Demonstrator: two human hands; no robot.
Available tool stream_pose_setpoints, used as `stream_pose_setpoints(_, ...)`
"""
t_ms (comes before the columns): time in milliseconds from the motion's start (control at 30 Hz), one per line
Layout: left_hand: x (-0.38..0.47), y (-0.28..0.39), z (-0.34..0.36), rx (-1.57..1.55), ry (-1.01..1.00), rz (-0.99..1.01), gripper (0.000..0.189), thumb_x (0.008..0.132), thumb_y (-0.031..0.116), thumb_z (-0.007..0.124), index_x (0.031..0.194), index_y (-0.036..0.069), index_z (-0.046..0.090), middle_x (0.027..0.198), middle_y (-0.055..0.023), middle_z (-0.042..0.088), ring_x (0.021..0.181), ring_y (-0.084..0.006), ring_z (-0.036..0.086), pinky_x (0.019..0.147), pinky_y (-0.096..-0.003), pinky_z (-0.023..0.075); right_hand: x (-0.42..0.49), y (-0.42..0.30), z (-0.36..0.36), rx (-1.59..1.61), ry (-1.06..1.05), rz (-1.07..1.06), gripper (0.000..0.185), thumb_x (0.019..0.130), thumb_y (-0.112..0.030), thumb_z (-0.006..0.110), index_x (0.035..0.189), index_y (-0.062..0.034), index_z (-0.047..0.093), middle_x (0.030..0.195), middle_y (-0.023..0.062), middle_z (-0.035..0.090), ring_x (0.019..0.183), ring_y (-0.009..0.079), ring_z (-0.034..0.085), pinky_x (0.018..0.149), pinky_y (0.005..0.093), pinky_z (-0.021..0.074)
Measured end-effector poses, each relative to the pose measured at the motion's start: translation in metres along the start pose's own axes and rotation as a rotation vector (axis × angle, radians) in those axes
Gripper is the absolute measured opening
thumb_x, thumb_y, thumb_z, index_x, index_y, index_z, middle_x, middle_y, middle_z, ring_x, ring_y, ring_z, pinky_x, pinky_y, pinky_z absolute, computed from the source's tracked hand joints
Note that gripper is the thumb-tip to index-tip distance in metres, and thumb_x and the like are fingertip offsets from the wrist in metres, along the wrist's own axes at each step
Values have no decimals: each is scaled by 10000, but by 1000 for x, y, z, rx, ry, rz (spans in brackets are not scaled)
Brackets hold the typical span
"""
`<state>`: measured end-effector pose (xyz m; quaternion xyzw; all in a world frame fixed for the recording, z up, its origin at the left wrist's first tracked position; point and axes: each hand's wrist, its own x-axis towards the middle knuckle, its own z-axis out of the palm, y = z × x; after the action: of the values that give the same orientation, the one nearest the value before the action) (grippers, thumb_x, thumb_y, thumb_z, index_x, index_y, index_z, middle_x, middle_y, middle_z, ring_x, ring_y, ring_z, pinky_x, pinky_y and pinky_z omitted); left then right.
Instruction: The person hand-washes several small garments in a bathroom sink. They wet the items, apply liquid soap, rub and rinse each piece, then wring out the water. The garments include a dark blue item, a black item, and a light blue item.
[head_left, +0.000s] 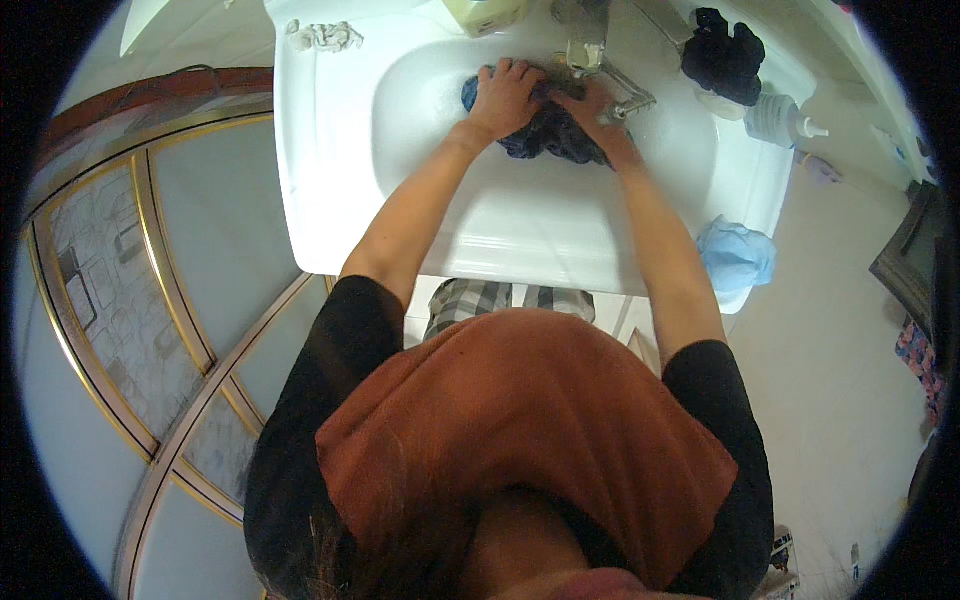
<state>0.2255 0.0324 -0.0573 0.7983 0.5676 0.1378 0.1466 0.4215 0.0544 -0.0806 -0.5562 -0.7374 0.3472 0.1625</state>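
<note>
A wet dark blue cloth (559, 135) lies bunched in the basin of a white washbasin (525, 217), below the metal faucet (586, 56). My left hand (508, 97) presses on its left part, fingers spread over the fabric; a bit of blue cloth shows beyond the fingers. On the cloth's right side is my right hand (592, 112), close under the spout, its fingers partly hidden and blurred. Whether either hand grips the fabric or only presses on it cannot be told.
A crumpled whitish cloth (326, 36) lies on the rim at the back left. A pale yellow container (487, 15) stands behind the basin. At the right are a black bunched cloth (724, 56), a clear bottle with a white nozzle (776, 121) and a light blue cloth (736, 253).
</note>
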Motion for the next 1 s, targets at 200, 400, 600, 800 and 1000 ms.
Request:
stream_pose_setpoints(200,-62,7,-100,-383,182,-8,419,789,160,740,1153,46,569,1041,-125,556,1002,-317,501,875,-411,414,-73,-64,-83,-203,202,-253,371,813,-387,718,787,-32,615,743,124,548,811,306,516,783,424,407)
stream_pose_setpoints(400,-124,-12,-129,-63,-333,9,408,808,252,741,1115,26,595,1062,-162,551,1037,-326,511,894,-453,434,-132,-39,-96,-172,-459,-378,284,842,-382,666,846,-99,643,868,69,642,833,297,557,689,475,408)
stream_pose_setpoints(600,-70,-13,-26,-365,-139,-549,580,911,468,592,1287,28,564,1282,-224,547,1201,-368,487,1020,-437,389,-73,-28,-28,-426,100,592,602,845,-616,564,1166,-108,596,1212,151,564,1105,357,533,877,556,441)
stream_pose_setpoints(800,-80,33,3,-696,-91,-475,456,902,404,580,1301,183,574,1302,-152,543,1247,-370,445,1054,-519,306,-104,-57,21,-319,-42,-66,437,879,-419,562,1157,-83,585,1200,176,549,1161,361,482,884,597,388)
stream_pose_setpoints(1000,-114,30,-8,-75,-35,61,560,835,234,620,1376,212,476,1384,-92,434,1234,-346,396,997,-532,317,-120,-46,0,-482,-26,-306,383,789,-338,663,1079,-97,595,1206,144,526,1176,342,446,937,534,361)
